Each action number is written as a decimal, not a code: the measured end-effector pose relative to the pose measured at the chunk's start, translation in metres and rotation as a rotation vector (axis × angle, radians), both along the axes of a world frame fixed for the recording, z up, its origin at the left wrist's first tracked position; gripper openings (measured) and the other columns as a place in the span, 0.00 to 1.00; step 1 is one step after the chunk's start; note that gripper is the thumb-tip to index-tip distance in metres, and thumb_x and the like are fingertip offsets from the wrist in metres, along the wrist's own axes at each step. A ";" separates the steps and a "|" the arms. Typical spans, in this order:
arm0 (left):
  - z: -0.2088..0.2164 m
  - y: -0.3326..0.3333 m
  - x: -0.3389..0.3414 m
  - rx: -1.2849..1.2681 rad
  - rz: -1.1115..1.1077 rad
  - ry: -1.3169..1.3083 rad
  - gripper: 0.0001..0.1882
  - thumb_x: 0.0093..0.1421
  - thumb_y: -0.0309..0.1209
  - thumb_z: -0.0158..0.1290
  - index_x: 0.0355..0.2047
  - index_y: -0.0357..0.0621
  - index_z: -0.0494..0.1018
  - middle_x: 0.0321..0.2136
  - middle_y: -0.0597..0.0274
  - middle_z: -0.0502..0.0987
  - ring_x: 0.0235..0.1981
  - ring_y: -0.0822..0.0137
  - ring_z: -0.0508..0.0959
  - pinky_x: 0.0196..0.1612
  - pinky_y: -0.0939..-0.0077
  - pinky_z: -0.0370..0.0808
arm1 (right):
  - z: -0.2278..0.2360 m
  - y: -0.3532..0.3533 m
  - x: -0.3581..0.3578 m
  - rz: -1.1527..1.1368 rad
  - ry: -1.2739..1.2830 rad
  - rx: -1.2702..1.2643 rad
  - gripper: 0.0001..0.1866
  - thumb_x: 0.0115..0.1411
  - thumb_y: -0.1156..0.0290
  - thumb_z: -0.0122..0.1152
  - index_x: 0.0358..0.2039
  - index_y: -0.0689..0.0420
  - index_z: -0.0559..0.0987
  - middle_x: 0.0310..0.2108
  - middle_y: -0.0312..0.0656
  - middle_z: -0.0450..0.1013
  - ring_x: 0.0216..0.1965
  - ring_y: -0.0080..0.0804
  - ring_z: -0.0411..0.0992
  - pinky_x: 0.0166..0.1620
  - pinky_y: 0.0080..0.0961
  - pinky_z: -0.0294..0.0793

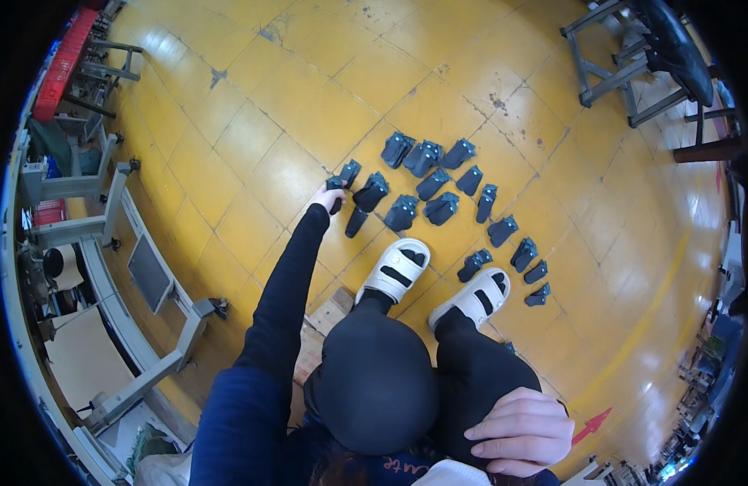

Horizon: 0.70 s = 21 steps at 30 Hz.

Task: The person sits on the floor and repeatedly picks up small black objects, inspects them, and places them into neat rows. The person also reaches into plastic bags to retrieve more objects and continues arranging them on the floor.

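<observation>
My left arm reaches forward, and my left hand (pixel 326 198) is closed round a dark bundle (pixel 334 185) with a teal edge, which looks like folded socks. Close by on the floor lie a similar small bundle (pixel 349 172), a thicker one (pixel 371 191) and a narrow one (pixel 356 223). Several more dark bundles, among them a large stack (pixel 423 158) and a fanned one (pixel 442 208), spread out to the right in loose rows. My right hand (pixel 521 433) rests on my right thigh, fingers stretched out, holding nothing.
My feet, in white sandals (pixel 396 270), stand just before the bundles. Flattened cardboard (pixel 329 314) lies beside my left leg. Grey metal frames (pixel 106 194) line the left side, with a red crate (pixel 64 65) farther off. A dark stool (pixel 673 57) stands at the far right.
</observation>
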State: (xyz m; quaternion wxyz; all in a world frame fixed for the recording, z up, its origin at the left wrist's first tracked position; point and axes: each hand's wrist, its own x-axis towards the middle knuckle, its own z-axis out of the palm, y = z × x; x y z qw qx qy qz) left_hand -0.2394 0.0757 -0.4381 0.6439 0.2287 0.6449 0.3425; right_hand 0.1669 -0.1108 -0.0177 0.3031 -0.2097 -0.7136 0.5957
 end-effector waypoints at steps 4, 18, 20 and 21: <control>0.051 -0.039 0.039 -0.037 0.181 -0.403 0.20 0.54 0.26 0.51 0.49 0.40 0.67 0.35 0.62 0.73 0.28 0.69 0.73 0.31 0.76 0.72 | -0.027 0.045 -0.007 -0.216 0.166 0.158 0.07 0.49 0.71 0.64 0.28 0.60 0.80 0.32 0.43 0.76 0.28 0.33 0.74 0.33 0.26 0.71; 0.216 -0.056 0.148 -0.026 -0.246 -1.068 0.27 0.62 0.34 0.49 0.58 0.40 0.56 0.50 0.58 0.69 0.51 0.63 0.70 0.55 0.55 0.67 | -0.151 0.127 -0.069 -0.708 -0.370 0.142 0.16 0.52 0.75 0.61 0.44 0.57 0.77 0.31 0.40 0.67 0.32 0.36 0.70 0.35 0.27 0.70; 0.217 -0.055 0.152 -0.061 -0.285 -1.055 0.26 0.62 0.34 0.49 0.58 0.42 0.56 0.50 0.59 0.68 0.52 0.63 0.70 0.55 0.51 0.67 | -0.157 0.126 -0.065 -0.738 -0.392 0.191 0.16 0.50 0.76 0.63 0.42 0.57 0.78 0.31 0.39 0.67 0.32 0.35 0.69 0.35 0.26 0.70; 0.217 -0.055 0.154 -0.076 -0.304 -1.049 0.26 0.62 0.34 0.49 0.58 0.42 0.56 0.50 0.59 0.68 0.52 0.63 0.70 0.56 0.49 0.66 | -0.159 0.125 -0.063 -0.751 -0.402 0.217 0.16 0.48 0.76 0.64 0.41 0.57 0.78 0.31 0.39 0.67 0.31 0.34 0.69 0.35 0.26 0.70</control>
